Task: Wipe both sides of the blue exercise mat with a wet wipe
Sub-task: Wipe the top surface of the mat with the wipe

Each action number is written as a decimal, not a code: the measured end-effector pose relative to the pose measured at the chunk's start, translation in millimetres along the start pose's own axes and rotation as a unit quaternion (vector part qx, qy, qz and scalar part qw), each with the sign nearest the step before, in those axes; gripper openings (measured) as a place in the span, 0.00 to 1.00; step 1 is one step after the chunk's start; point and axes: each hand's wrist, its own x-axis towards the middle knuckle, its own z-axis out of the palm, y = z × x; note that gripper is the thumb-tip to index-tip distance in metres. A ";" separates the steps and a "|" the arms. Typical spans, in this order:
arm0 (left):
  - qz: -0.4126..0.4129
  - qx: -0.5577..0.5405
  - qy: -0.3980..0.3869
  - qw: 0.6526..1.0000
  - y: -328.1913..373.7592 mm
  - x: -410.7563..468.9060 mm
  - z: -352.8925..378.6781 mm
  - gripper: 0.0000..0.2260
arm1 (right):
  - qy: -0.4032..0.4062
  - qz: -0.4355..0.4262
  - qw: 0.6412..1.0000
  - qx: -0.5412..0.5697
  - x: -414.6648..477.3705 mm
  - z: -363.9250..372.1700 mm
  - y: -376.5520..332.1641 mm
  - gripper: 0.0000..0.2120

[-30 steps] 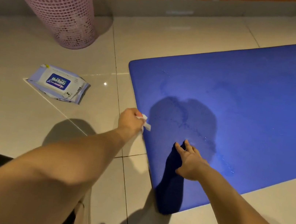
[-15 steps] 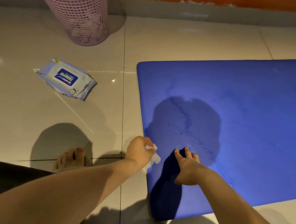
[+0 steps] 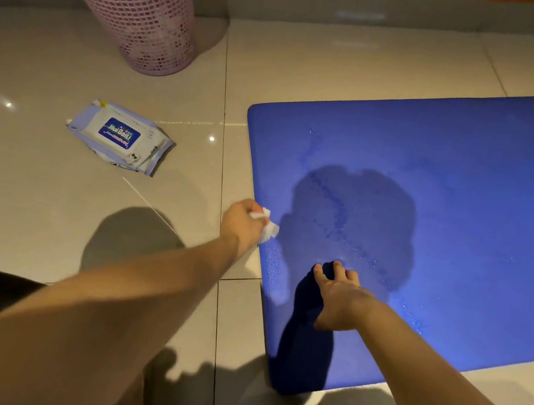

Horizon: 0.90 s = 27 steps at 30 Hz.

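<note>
One pink mesh bin (image 3: 128, 8) far left, then one pack of wipes (image 3: 119, 137) flat on the tiles (image 3: 33, 202), a bit nearer. Left hand (image 3: 241, 224) is curled round one crumpled wet wipe (image 3: 269, 227) at the left edge of the one blue mat (image 3: 450, 195), which lies flat on the right. Right hand (image 3: 338, 296) rests on it near the corner, fingers spread.

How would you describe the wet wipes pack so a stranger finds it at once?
Start at the short edge of the blue exercise mat on the tiled floor and look left. In front of the pink mesh wastebasket, flat on the tiles, lies the wet wipes pack. It alone is a pale soft packet with a dark blue label.
</note>
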 end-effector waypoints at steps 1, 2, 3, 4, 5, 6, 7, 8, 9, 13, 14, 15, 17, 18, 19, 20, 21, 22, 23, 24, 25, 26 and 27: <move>-0.011 -0.026 -0.005 1.000 -11.7 -11.8 2.3 0.12 | -0.001 -0.001 1.000 -0.002 0.0 -0.8 0.1 0.52; -0.038 -0.050 -0.016 0.998 -26.8 -22.0 5.7 0.12 | -0.001 0.000 1.000 -0.005 0.0 -0.7 -0.3 0.53; -0.055 -0.058 -0.030 0.996 -40.1 -34.6 9.3 0.11 | -0.002 0.001 1.000 -0.010 -0.6 0.1 -0.9 0.53; -0.069 -0.051 -0.043 0.995 -53.2 -47.0 12.5 0.11 | -0.002 0.002 1.000 -0.016 -0.3 1.1 -2.0 0.54; -0.077 -0.035 -0.051 0.995 -65.2 -59.0 16.1 0.11 | -0.004 0.002 1.000 -0.021 -0.4 2.1 -3.4 0.54; -0.085 -0.035 -0.052 0.994 -72.9 -68.5 18.9 0.10 | -0.006 0.003 1.000 -0.021 -0.1 2.3 -4.6 0.55; -0.094 -0.034 -0.044 0.994 -77.0 -74.2 22.0 0.09 | -0.008 0.003 1.000 -0.017 0.3 1.8 -5.5 0.56; -0.099 -0.034 -0.032 0.994 -76.9 -74.4 24.4 0.08 | -0.011 0.002 1.000 -0.014 0.7 0.3 -5.9 0.57; -0.098 -0.030 -0.016 0.995 -71.7 -70.2 26.4 0.08 | -0.015 0.000 1.000 -0.012 0.8 -1.8 -6.1 0.57; -0.082 -0.038 0.043 0.995 -24.3 -38.4 21.6 0.07 | -0.029 -0.004 0.999 -0.018 1.0 -4.9 -5.6 0.58; -0.077 -0.031 0.042 0.996 -12.0 -31.8 16.2 0.07 | -0.027 -0.006 0.999 -0.023 1.3 -4.2 -5.3 0.59; -0.071 -0.018 0.031 0.997 -1.1 -29.2 10.9 0.08 | -0.024 -0.008 0.999 -0.027 1.3 -3.5 -4.5 0.59; -0.072 -0.007 0.000 0.997 6.2 -28.3 3.6 0.10 | -0.018 -0.015 0.999 -0.034 1.9 -2.9 -1.4 0.59; -0.076 -0.030 -0.009 0.997 2.9 -31.9 2.3 0.11 | -0.019 -0.019 0.999 -0.037 2.0 -3.4 -0.1 0.58; -0.080 -0.060 -0.018 0.995 -3.9 -38.9 2.2 0.13 | -0.020 -0.022 0.999 -0.039 2.1 -4.4 1.0 0.58; -0.078 -0.078 -0.029 0.994 -16.4 -44.8 4.9 0.14 | -0.021 -0.025 0.999 -0.042 2.1 -5.6 1.9 0.58; -0.068 -0.077 -0.042 0.994 -27.4 -54.4 7.9 0.15 | -0.020 -0.028 0.998 -0.046 1.7 -6.8 2.6 0.57; -0.055 -0.073 -0.056 0.994 -38.7 -64.6 11.5 0.14 | -0.020 -0.030 0.998 -0.051 1.3 -8.0 3.0 0.57; -0.042 -0.067 -0.065 0.995 -49.0 -75.7 13.8 0.12 | -0.019 -0.032 0.998 -0.055 0.4 -9.2 3.5 0.57; -0.030 -0.061 -0.070 0.995 -58.5 -86.7 15.5 0.10 | -0.018 -0.035 0.997 -0.059 -0.2 -10.4 4.2 0.56; -0.021 -0.057 -0.076 0.995 -66.3 -96.9 16.8 0.09 | -0.018 -0.038 0.997 -0.063 -0.6 -11.8 5.3 0.56; -0.020 -0.058 -0.085 0.995 -75.7 -104.6 17.6 0.09 | -0.019 -0.041 0.997 -0.069 -0.9 -13.0 6.3 0.55; -0.021 -0.052 -0.092 0.994 -82.2 -112.4 17.5 0.10 | -0.019 -0.044 0.996 -0.075 -1.1 -14.2 7.3 0.55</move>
